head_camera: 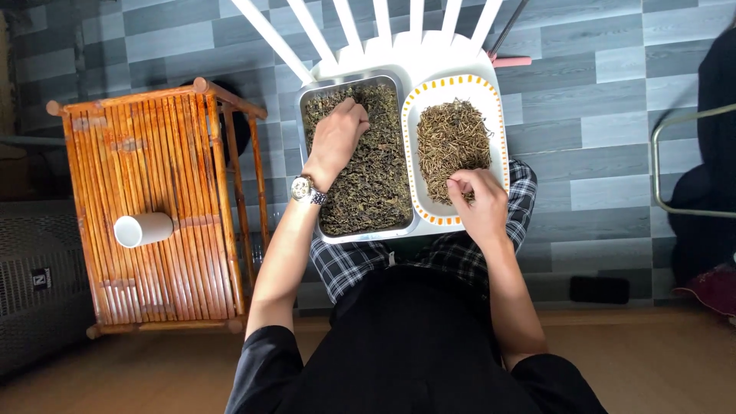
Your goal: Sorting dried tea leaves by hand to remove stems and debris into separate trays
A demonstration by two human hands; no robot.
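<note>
the left hand [337, 138] rests curled, knuckles up, in the dried leaves [368, 184] of the metal tray [310, 96], toward its far left corner. the right hand [477, 201] pinches stems [452, 138] at the near edge of the white tray [500, 115] just beside, both running lengthwise away on the chair [429, 50].

Grey plank-patterned tiles [598, 92] cover the upper part; a brown wooden strip [659, 360] runs along 6 o'clock. At 9 o'clock stands a bamboo stool [153, 207]; at 12 o'clock, a white plastic chair [383, 31].
</note>
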